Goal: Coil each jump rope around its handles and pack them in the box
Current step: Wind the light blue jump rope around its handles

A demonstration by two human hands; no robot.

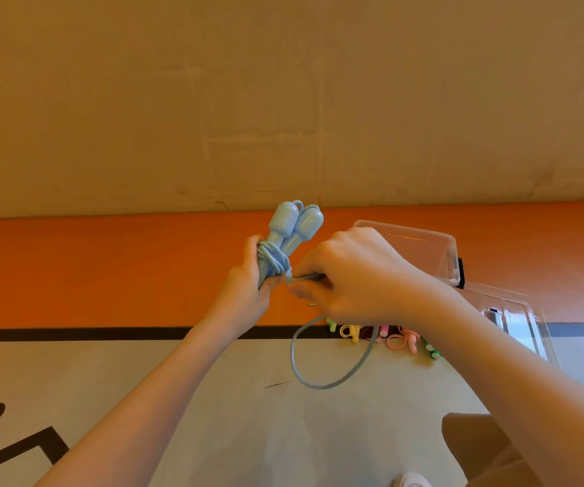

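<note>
My left hand (pixel 248 293) grips the two light blue jump rope handles (pixel 292 224) side by side, their thick ends pointing up. Several turns of the blue cord (pixel 273 260) are wound around the handles' thin part. My right hand (pixel 346 275) pinches the cord just right of the coil. The loose remainder of the blue rope (pixel 318 383) hangs down in a loop. A clear plastic box (pixel 452 254) stands on the floor behind my right hand, partly hidden by it.
Several more jump ropes (pixel 399 340) in pink, yellow and green lie on the floor under my right wrist. The box's clear lid (pixel 515 321) lies to the right. An orange strip runs along the wall base. A white shoe (pixel 413 481) shows at the bottom.
</note>
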